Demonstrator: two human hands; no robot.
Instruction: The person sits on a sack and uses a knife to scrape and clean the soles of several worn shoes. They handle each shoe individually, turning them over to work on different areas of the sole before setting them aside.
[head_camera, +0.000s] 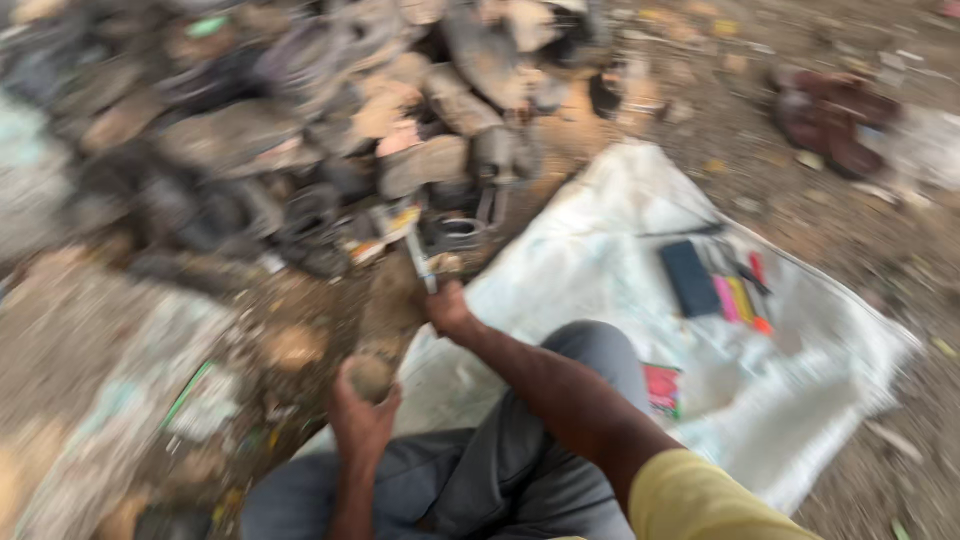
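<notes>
White sheet (600, 240) edge beside right hand (448, 310), shoe pile (300, 130) just beyond.

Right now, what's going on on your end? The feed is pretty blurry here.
A person sits on the ground at the edge of a white sheet. The left hand grips the heel end of a worn brown shoe sole, and the right hand holds a small tool against its far end. A pile of old shoes lies ahead; small tools rest on the sheet.
</notes>
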